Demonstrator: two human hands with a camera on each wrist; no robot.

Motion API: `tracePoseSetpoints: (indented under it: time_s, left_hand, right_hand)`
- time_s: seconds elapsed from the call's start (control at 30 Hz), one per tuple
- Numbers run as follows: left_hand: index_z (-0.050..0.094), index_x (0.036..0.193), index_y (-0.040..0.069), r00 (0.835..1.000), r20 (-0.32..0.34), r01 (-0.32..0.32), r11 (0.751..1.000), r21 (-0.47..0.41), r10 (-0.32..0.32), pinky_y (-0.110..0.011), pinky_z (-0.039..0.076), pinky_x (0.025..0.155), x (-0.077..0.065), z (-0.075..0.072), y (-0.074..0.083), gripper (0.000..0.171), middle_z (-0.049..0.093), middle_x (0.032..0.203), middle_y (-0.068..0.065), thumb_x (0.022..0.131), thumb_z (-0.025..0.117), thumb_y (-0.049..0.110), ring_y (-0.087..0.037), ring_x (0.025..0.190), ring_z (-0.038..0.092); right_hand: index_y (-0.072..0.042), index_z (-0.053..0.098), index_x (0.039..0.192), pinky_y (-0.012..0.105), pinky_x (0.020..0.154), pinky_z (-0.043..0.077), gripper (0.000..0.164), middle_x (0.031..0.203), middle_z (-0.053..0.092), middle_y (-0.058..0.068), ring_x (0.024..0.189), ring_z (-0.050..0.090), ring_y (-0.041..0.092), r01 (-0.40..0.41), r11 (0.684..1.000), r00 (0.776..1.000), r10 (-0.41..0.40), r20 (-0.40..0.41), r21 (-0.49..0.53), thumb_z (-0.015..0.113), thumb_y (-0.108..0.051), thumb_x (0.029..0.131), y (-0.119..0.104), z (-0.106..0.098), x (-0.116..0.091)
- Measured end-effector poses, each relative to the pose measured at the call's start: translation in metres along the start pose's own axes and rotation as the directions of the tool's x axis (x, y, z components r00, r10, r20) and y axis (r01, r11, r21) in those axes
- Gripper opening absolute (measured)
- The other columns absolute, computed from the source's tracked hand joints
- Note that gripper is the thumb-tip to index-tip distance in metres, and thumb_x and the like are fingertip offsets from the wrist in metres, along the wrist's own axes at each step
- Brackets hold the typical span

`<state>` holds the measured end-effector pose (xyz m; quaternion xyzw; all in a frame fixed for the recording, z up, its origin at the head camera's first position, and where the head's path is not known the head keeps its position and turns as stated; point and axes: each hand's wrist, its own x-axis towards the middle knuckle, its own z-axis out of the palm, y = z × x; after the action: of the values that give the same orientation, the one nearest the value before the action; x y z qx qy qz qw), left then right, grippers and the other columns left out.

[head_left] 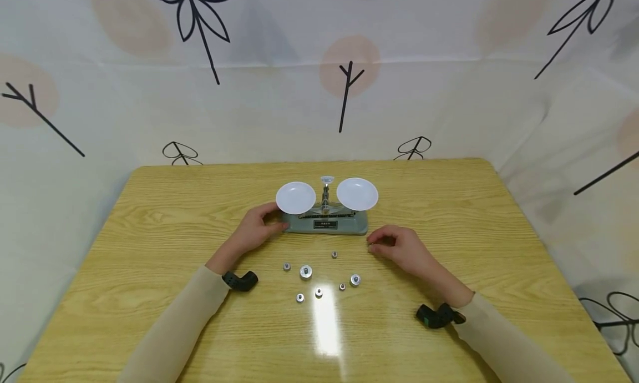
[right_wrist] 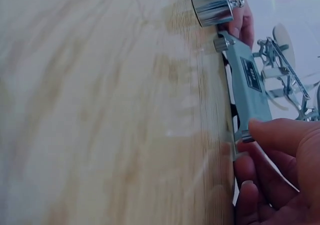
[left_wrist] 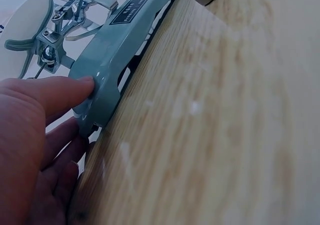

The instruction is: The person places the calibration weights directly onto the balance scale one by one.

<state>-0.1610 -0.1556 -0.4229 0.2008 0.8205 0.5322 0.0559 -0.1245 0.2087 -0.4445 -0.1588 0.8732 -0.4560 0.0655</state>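
Note:
A blue-green balance scale (head_left: 325,224) with two white pans stands toward the back of the table. My left hand (head_left: 255,227) grips the left end of its base; the thumb (left_wrist: 82,87) lies on the front, with the other fingers round the end. Just off the base's front right corner, my right hand (head_left: 403,251) pinches a small metal weight (right_wrist: 247,135) between thumb and index finger. Several silver knobbed weights lie in front of the scale, among them a large weight (head_left: 305,272) and a medium weight (head_left: 355,281).
The wooden table (head_left: 150,227) reaches back to a white patterned cloth (head_left: 279,105), which also hangs at both sides. Each wrist wears a black camera, such as the left camera (head_left: 242,281). A bright glare patch lies on the tabletop near the weights.

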Motion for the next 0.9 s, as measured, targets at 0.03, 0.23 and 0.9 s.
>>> tracePoseSetpoints:
  time_s: [0.03,0.23,0.9]
  left_hand:
    - [0.061,0.131,-0.005,1.000,0.003,0.001,1.000,-0.002,-0.001,-0.049,0.041,0.107,0.000,0.000,0.000,0.044,0.061,0.131,-0.021,0.088,0.072,-0.003,-0.035,0.126,0.053]
    - [0.060,0.132,-0.005,1.000,0.010,0.001,1.000,-0.011,-0.001,-0.050,0.041,0.106,0.000,0.000,-0.001,0.045,0.060,0.133,-0.021,0.089,0.071,-0.003,-0.035,0.126,0.053]
    - [0.059,0.133,-0.004,1.000,0.010,-0.002,1.000,0.012,0.002,-0.049,0.040,0.107,0.000,0.000,-0.002,0.046,0.059,0.134,-0.020,0.089,0.072,-0.002,-0.034,0.128,0.052]
  right_hand:
    - [-0.013,0.075,0.097,0.026,0.078,0.051,0.010,0.099,0.071,-0.002,0.089,0.063,0.017,-0.007,1.000,1.000,0.007,0.004,0.006,0.078,-0.012,0.088,0.000,-0.001,0.000]
    - [-0.012,0.075,0.098,0.027,0.073,0.052,0.008,0.096,0.071,-0.001,0.084,0.063,0.017,-0.030,0.999,0.999,0.030,0.015,-0.014,0.076,-0.013,0.089,-0.002,-0.006,-0.003]
    - [-0.004,0.074,0.100,0.026,0.063,0.054,0.009,0.095,0.072,0.005,0.078,0.066,0.019,-0.016,0.995,0.996,0.008,-0.085,-0.096,0.072,-0.005,0.091,-0.009,-0.031,-0.001]
